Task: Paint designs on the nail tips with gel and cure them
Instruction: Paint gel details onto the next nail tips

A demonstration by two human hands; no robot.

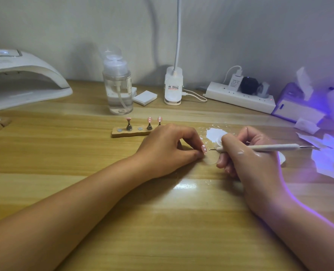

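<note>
My left hand [170, 147] pinches a pink nail tip [204, 149] with white dots, held just above the wooden desk. My right hand [248, 153] grips a slim dotting pen [260, 148], and its fine metal point sits right beside the tip. A puddle of white gel [214, 133] lies on the desk behind the pen. Farther back, a wooden holder strip [130, 132] carries three small stands with pink nail tips [149, 120] on top. The white curing lamp [25, 83] stands at the far left.
A clear pump bottle [119, 90], a small white block [145, 97] and a desk lamp's clip base [173, 87] stand at the back. A power strip [238, 97] lies to the right. Crumpled wipes [328, 159] under purple light fill the right edge.
</note>
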